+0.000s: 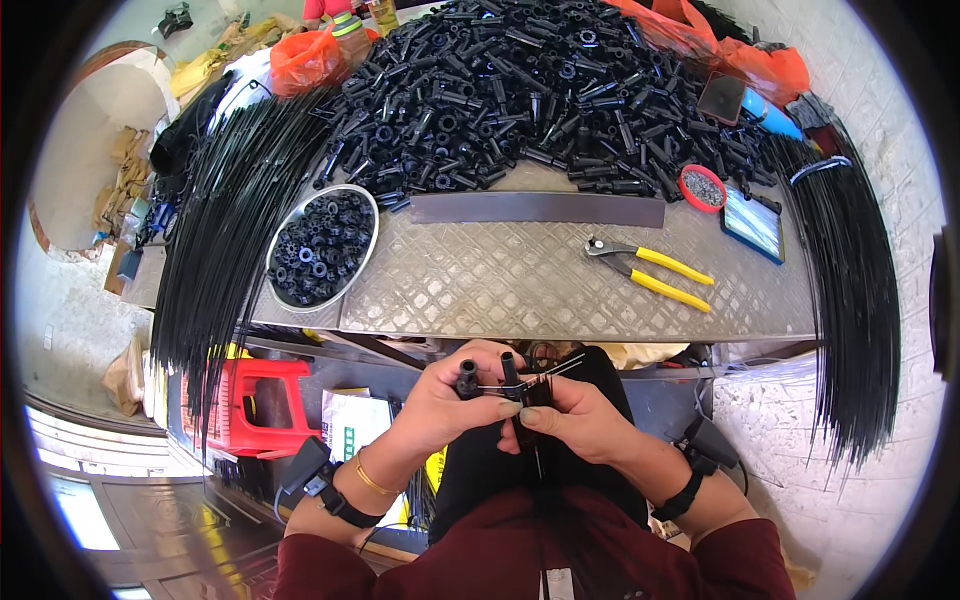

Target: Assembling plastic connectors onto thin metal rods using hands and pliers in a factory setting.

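My left hand [450, 398], wearing a gold bangle at its wrist, is closed around a black plastic tubular piece [467, 378] above my lap, just off the table's near edge. A second upright black tube [509, 372] stands between my two hands, close to the left fingertips. My right hand [588, 422] pinches thin dark rods [560, 367] that run across beside that tube; some catch the light. My thumbs nearly meet. How the rods pass through or around the tubes is too small to tell.
Yellow-handled pliers [672, 264] and a flat metal bar [540, 208] lie on the patterned table [480, 280]. Behind is a heap of black tubes [520, 90]. A bowl [374, 225] holds small black parts. Bundles of black rods [225, 220] hang at both sides. A red stool [270, 375] stands below left.
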Tool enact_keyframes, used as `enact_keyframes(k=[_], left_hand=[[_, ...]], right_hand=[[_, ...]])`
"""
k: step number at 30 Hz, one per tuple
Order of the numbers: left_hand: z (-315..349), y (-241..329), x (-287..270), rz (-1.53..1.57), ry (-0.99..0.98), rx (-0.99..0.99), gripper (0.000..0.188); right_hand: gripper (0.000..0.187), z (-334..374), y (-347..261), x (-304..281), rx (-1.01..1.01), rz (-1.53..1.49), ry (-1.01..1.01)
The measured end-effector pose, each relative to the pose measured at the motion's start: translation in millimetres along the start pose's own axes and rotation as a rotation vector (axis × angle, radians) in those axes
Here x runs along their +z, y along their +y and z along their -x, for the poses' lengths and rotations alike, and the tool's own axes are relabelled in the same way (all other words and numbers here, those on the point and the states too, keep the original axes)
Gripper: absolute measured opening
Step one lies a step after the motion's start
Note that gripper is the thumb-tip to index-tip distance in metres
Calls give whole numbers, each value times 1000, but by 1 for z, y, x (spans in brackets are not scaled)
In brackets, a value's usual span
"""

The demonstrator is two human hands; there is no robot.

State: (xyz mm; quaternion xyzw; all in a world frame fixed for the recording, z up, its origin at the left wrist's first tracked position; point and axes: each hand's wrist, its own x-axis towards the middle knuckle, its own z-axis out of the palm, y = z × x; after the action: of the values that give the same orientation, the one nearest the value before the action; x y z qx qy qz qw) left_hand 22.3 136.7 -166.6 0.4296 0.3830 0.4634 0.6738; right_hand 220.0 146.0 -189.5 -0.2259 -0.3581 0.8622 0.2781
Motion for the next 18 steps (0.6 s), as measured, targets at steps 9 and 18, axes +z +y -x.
enact_keyframes(k=[9, 18], left_hand=[[-11, 28, -22, 198, 143, 102, 30], [-21, 62, -16, 48, -31, -30, 38]], right_hand=[[34, 2, -5, 5, 85, -7, 38], [40, -4, -4, 12, 94, 38, -14]])
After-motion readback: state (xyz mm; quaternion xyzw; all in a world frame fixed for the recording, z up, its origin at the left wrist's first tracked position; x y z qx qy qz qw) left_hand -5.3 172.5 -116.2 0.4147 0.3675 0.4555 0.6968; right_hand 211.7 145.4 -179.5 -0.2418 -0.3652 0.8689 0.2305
